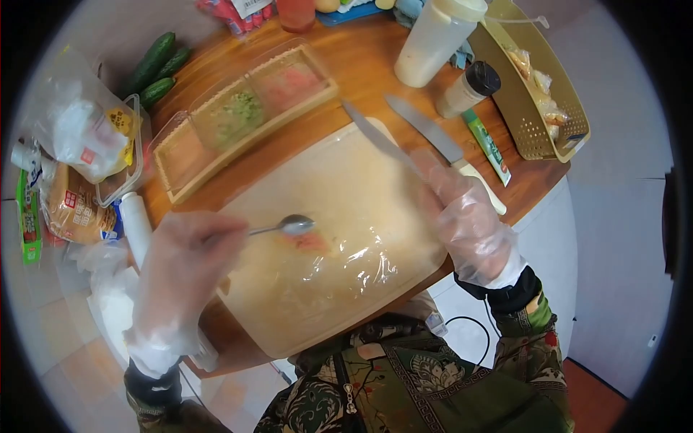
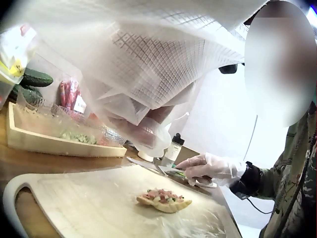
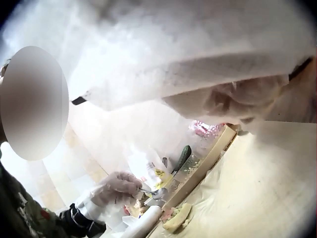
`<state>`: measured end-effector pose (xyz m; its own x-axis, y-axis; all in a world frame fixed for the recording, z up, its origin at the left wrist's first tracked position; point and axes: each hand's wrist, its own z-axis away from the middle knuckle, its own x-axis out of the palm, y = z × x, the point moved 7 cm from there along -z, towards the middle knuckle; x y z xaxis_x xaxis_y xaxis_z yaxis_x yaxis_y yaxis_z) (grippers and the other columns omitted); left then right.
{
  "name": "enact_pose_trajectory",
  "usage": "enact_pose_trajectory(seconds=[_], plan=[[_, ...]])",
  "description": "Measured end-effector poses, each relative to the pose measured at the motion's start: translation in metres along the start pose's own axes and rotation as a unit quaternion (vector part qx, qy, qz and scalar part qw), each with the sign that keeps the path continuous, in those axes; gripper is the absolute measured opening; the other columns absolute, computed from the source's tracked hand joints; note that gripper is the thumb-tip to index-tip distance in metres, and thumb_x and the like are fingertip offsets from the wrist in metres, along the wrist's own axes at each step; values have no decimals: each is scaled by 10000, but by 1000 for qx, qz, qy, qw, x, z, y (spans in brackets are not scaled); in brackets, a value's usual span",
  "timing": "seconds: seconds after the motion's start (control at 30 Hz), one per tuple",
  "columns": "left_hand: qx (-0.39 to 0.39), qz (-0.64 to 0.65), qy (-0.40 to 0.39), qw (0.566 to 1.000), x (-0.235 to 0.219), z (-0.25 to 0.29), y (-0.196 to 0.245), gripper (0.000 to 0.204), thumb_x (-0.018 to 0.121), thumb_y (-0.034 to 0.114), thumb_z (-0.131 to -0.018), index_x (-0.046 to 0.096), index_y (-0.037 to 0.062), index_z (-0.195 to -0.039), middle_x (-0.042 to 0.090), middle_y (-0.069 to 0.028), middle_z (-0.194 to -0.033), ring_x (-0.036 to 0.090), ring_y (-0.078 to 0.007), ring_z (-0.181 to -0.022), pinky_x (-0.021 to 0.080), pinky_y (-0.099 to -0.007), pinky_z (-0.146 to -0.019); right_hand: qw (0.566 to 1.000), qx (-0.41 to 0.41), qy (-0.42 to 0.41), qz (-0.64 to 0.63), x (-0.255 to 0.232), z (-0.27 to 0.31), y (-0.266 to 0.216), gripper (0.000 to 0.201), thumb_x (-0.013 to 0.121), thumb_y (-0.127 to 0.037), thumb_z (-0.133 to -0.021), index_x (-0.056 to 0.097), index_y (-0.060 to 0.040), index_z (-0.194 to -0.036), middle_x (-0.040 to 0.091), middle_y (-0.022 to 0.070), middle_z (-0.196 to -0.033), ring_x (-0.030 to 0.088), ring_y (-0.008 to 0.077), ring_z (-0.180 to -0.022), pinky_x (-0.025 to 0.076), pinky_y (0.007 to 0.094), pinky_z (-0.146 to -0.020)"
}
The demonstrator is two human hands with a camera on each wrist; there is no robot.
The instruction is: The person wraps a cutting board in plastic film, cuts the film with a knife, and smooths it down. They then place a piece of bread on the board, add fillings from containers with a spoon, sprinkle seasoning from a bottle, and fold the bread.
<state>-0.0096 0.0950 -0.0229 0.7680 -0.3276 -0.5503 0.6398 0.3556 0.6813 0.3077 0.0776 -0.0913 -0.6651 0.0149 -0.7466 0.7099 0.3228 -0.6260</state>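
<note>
My left hand (image 1: 184,252), in a clear plastic glove, pinches the handle of a metal spoon (image 1: 297,224). The spoon's bowl overlaps a small piece of bread topped with pink and green diced bits (image 2: 163,201), which lies on the pale cutting board (image 1: 289,303). At the board's right side my gloved right hand (image 1: 473,227) grips a knife (image 1: 375,137), its blade pointing up and left. A second knife with a white handle (image 1: 480,189) lies just beyond that hand. In the right wrist view the left hand (image 3: 121,186) holds the spoon near the topped bread (image 3: 178,218).
A wooden tray (image 1: 249,141) of diced fillings stands behind the board. Cucumbers (image 1: 153,63) and bagged bread (image 1: 76,206) are left; a white bottle (image 1: 437,43), a black-capped shaker (image 1: 469,88), a green tube (image 1: 487,144) and a perforated basket (image 1: 534,144) are right.
</note>
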Motion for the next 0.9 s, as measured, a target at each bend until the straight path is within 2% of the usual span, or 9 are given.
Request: enact_pose_trajectory(seconds=[0.13, 0.23, 0.33, 0.4, 0.53, 0.63, 0.77, 0.83, 0.9], plan=[[3, -4, 38, 999, 3, 1, 0, 222, 689, 153, -915, 732, -46, -1003, 675, -62, -743, 621, -108, -639, 482, -260, -591, 991, -9, -20, 131, -3, -3, -24, 336, 662, -105, -880, 662, -22, -1206, 622, 141, -736, 617, 316, -661, 495, 399, -590], [-10, -23, 15, 1000, 6, 2, 9, 193, 685, 131, -913, 735, -37, -994, 662, -62, -726, 616, -106, -649, 475, -264, -595, 975, -20, -34, 218, -5, -8, -44, 305, 678, -113, -871, 676, -37, -1166, 605, 123, -710, 608, 320, -646, 482, 419, -562], [-7, -44, 26, 999, 8, 7, 21, 175, 672, 110, -913, 733, -40, -977, 655, -69, -719, 596, -99, -642, 464, -268, -593, 996, 17, 44, 76, -16, -10, -46, 214, 681, -106, -861, 695, -75, -1073, 611, 115, -731, 610, 330, -647, 485, 424, -557], [21, -48, 27, 998, 11, 8, 26, 168, 666, 102, -912, 728, -46, -964, 654, -71, -718, 587, -97, -637, 460, -269, -591, 993, -106, -6, -58, -9, -11, -60, 141, 678, -114, -870, 699, -103, -1009, 607, 112, -749, 614, 343, -673, 486, 434, -563], [64, -47, 11, 997, 11, 10, 33, 160, 651, 86, -909, 715, -59, -934, 651, -81, -713, 576, -96, -645, 459, -269, -605, 988, -94, -120, 9, 16, -16, -87, 88, 653, -148, -917, 667, -102, -990, 595, 117, -775, 632, 348, -721, 506, 434, -595], [84, -45, 1, 995, 12, 11, 32, 147, 639, 75, -906, 710, -49, -940, 668, -98, -732, 597, -115, -667, 473, -284, -628, 991, -95, -87, -32, 13, -29, -96, 282, 729, -110, -845, 706, -91, -1125, 622, 123, -841, 625, 320, -705, 497, 424, -593], [67, -58, -5, 996, 16, 12, 38, 126, 637, 58, -894, 697, -29, -962, 687, -138, -757, 637, -175, -683, 494, -318, -654, 982, -154, -55, -98, 13, -43, -119, 275, 744, -93, -832, 703, -86, -1104, 591, 111, -777, 583, 327, -618, 463, 431, -538], [190, -110, 4, 976, 18, 16, 53, 116, 632, 44, -885, 665, -9, -982, 695, -187, -788, 678, -276, -709, 509, -363, -664, 973, -191, -70, -105, 20, -48, -133, 246, 750, -90, -824, 694, -68, -1062, 565, 103, -743, 567, 327, -610, 445, 429, -530], [209, -120, -4, 971, 19, 18, 61, 123, 656, 22, -876, 649, -9, -994, 685, -149, -822, 679, -228, -747, 520, -328, -689, 970, -209, -67, -102, 20, -53, -140, 218, 756, -81, -811, 688, -62, -1017, 555, 101, -729, 574, 324, -607, 446, 422, -525]])
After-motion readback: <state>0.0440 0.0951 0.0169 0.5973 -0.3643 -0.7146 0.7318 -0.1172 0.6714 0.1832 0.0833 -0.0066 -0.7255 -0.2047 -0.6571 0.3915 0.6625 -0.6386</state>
